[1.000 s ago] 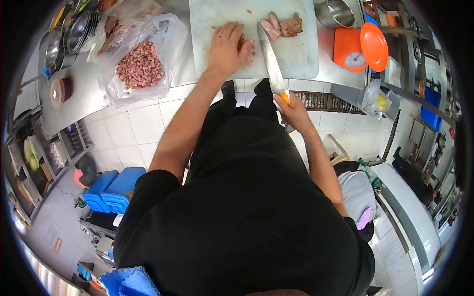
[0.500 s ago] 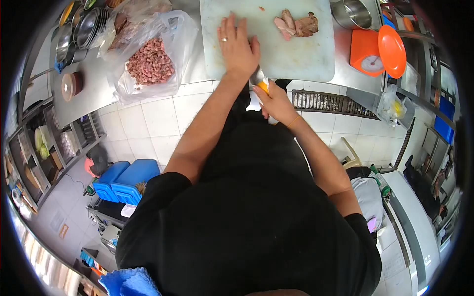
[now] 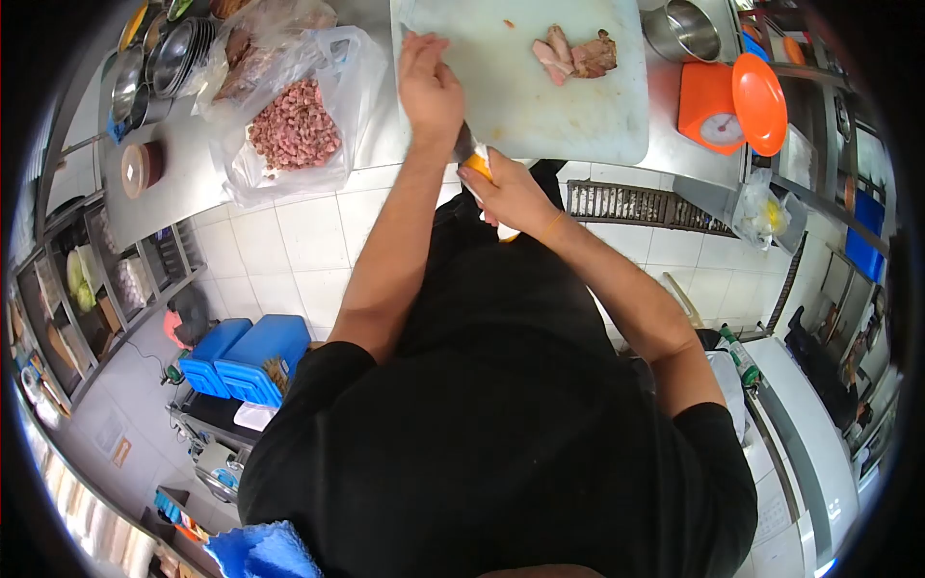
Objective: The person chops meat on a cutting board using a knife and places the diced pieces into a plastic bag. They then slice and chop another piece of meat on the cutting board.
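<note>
My left hand [image 3: 431, 94] is at the left edge of the white cutting board [image 3: 578, 120], turned partly on its side. Its fingers are stretched out and slightly bent, and I see nothing in them. Just below the board's near edge, my right hand [image 3: 513, 199] is wrapped round the yellow and white handle of a knife [image 3: 479, 164]. The blade points up toward my left wrist, which hides part of it. Pieces of cooked meat [image 3: 578, 56] lie on the right half of the board, apart from both hands. A small orange scrap [image 3: 508, 22] lies near the far side.
Left of the board, diced meat [image 3: 294, 125] sits in an open plastic bag [image 3: 342, 159]. Beyond are stacked metal bowls [image 3: 178, 58] and a lidded round tub [image 3: 142, 166]. On the right stand a metal pot [image 3: 682, 31] and an orange scale [image 3: 708, 111] with an orange dish [image 3: 758, 104].
My left hand has slid left across the board to its edge and rolled onto its side. My right hand has moved left with the knife. The meat pieces stay on the board.
</note>
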Action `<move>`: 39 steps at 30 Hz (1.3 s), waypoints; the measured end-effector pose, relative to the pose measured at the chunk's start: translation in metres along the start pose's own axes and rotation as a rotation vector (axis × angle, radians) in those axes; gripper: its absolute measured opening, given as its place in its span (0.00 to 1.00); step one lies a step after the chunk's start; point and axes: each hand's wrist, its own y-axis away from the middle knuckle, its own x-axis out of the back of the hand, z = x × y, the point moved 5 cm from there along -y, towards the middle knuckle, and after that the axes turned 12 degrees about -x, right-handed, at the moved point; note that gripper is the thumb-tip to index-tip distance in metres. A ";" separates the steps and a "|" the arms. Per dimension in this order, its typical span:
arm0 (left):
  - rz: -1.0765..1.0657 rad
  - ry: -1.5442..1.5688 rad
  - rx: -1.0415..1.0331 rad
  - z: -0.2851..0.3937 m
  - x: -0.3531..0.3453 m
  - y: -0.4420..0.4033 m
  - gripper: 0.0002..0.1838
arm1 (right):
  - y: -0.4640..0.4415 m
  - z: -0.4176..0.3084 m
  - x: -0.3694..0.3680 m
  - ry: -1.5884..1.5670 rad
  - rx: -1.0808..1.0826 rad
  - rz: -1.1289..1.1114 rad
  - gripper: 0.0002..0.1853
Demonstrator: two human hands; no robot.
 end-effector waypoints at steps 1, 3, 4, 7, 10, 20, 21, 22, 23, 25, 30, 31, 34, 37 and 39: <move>0.020 -0.006 -0.019 0.003 0.011 -0.012 0.19 | 0.002 -0.011 -0.001 0.039 0.049 0.018 0.23; 0.077 -0.025 -0.070 0.006 0.040 -0.036 0.18 | 0.008 -0.037 -0.006 0.122 0.148 0.052 0.24; 0.116 -0.039 -0.104 0.007 0.057 -0.047 0.18 | 0.016 -0.057 -0.008 0.169 0.153 0.030 0.24; 0.202 -0.148 -0.123 0.007 0.113 -0.074 0.14 | 0.019 -0.098 -0.029 0.346 0.320 0.055 0.23; 0.323 -0.114 0.009 -0.009 0.155 -0.075 0.11 | 0.018 -0.122 -0.050 0.446 0.383 0.038 0.23; 0.093 -0.484 0.094 -0.144 0.181 -0.005 0.16 | 0.028 -0.099 0.001 0.584 0.339 0.105 0.23; 0.099 -0.508 0.053 -0.135 0.181 -0.007 0.15 | 0.034 -0.095 0.015 0.551 0.318 0.114 0.23; 0.105 -0.531 0.010 -0.114 0.182 -0.014 0.14 | 0.038 -0.085 0.031 0.530 0.318 0.188 0.23; 0.106 -0.554 -0.030 -0.096 0.179 -0.022 0.13 | 0.041 -0.070 0.045 0.506 0.314 0.260 0.22; -0.003 -0.487 -0.097 -0.063 0.159 -0.044 0.12 | 0.043 -0.034 0.075 0.473 0.202 0.350 0.22; -0.323 -0.452 -0.290 -0.018 0.075 -0.070 0.11 | 0.060 0.015 0.106 0.310 -0.043 0.455 0.21; -0.358 -0.454 -0.283 -0.027 0.058 -0.070 0.11 | 0.060 0.025 0.108 0.308 -0.041 0.473 0.21; -0.592 -0.573 -0.217 -0.044 0.027 -0.069 0.10 | 0.057 0.041 0.102 0.312 0.021 0.497 0.20; -0.649 -0.632 -0.211 -0.051 0.016 -0.061 0.08 | 0.062 0.037 0.091 0.217 -0.059 0.470 0.20; -0.609 -0.631 -0.235 -0.053 0.011 -0.055 0.07 | 0.063 0.036 0.087 0.227 -0.006 0.517 0.19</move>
